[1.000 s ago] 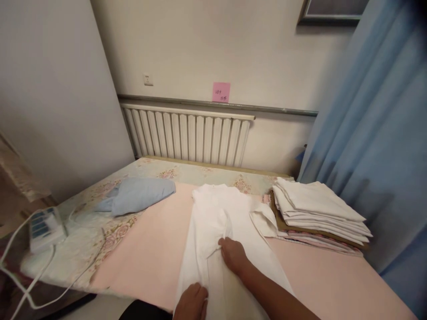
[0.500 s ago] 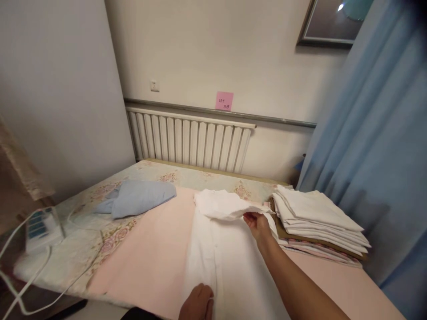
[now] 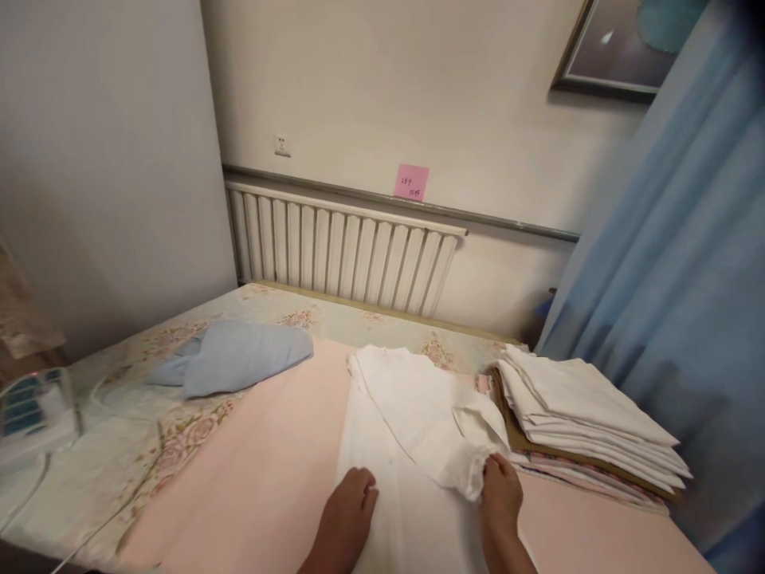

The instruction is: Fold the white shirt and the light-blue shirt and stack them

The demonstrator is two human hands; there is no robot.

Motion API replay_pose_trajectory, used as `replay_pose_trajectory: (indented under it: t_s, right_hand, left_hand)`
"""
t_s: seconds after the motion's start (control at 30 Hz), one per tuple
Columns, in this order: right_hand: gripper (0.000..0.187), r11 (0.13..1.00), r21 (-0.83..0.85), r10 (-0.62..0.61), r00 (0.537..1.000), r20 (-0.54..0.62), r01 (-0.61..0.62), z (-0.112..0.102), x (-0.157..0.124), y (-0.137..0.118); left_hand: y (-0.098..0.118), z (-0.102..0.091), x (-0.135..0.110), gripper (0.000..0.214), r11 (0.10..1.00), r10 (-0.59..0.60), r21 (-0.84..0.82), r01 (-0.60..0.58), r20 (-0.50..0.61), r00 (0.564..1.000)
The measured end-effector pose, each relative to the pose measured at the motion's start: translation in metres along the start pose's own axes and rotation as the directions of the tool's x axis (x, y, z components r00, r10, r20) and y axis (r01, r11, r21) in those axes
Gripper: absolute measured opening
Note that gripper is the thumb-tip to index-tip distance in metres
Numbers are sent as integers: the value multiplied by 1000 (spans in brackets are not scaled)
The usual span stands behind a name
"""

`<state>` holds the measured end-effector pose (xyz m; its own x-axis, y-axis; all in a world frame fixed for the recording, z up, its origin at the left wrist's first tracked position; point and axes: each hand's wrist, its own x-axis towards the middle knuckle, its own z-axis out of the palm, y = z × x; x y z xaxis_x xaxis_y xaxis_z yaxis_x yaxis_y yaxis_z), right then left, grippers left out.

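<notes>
A white garment [image 3: 406, 414] lies lengthwise on the pink cloth [image 3: 268, 446] that covers the bed. My left hand [image 3: 347, 510] rests flat on its near part, fingers together and stretched forward. My right hand [image 3: 500, 496] pinches the end of a folded-over flap, probably a sleeve [image 3: 445, 426], and holds it low over the garment's right side. The flap runs diagonally from the collar area down to my right hand.
A stack of folded white cloths [image 3: 586, 414] sits at the right by a blue curtain [image 3: 675, 279]. A light blue cloth [image 3: 233, 359] lies at the left on the floral sheet [image 3: 119, 446]. A white device with a cable [image 3: 29, 406] is at far left. A radiator [image 3: 340, 251] lines the wall.
My right hand took the flap near the garment's top and drew it down towards me along the right side. My left hand stayed pressed on the near part. The camera tilted slightly.
</notes>
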<state>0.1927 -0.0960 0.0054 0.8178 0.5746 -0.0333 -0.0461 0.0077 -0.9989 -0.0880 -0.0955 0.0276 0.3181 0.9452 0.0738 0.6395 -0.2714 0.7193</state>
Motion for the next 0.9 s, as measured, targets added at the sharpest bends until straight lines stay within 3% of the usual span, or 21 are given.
replay_pose_trajectory:
  t_s: [0.1, 0.2, 0.27, 0.33, 0.4, 0.5, 0.57, 0.73, 0.8, 0.9]
  right_hand:
    - [29, 988, -63, -147, 988, -45, 144, 37, -8, -26]
    - [23, 946, -149, -257, 948, 186, 286, 93, -6, -50]
    - [21, 876, -232, -323, 872, 369, 422, 136, 0, -58]
    - [20, 728, -333, -385, 759, 525, 600, 180, 8, -61]
    - [21, 513, -424, -393, 643, 657, 747, 223, 14, -59]
    - [22, 299, -461, -317, 542, 778, 836, 284, 20, -51]
    - [28, 267, -460, -269, 524, 808, 847, 320, 23, -43]
    - [32, 281, -508, -79, 548, 833, 814, 389, 43, -19]
    - [31, 310, -526, -1, 553, 833, 792, 403, 56, -10]
    - [28, 382, -528, 44, 555, 830, 759, 407, 79, -1]
  left_hand:
    - [-15, 0, 36, 20, 1000, -20, 22, 21, -43, 999]
    - [-33, 7, 63, 20, 997, -71, 21, 72, -49, 996]
    - [-42, 12, 74, 21, 996, -92, 11, 93, -65, 994]
    - [-49, 16, 81, 22, 994, -109, -1, 109, -84, 991]
    - [-53, 20, 84, 21, 991, -134, -6, 134, -84, 987]
    - [-56, 20, 86, 17, 989, -144, -24, 143, -65, 987]
    - [-56, 18, 87, 15, 990, -137, -51, 135, -33, 990]
    - [-56, 16, 88, 17, 984, -158, -79, 162, 50, 986]
    - [-58, 18, 88, 19, 984, -153, -85, 157, 50, 987]
    - [-60, 21, 90, 19, 982, -154, -100, 159, 56, 987]
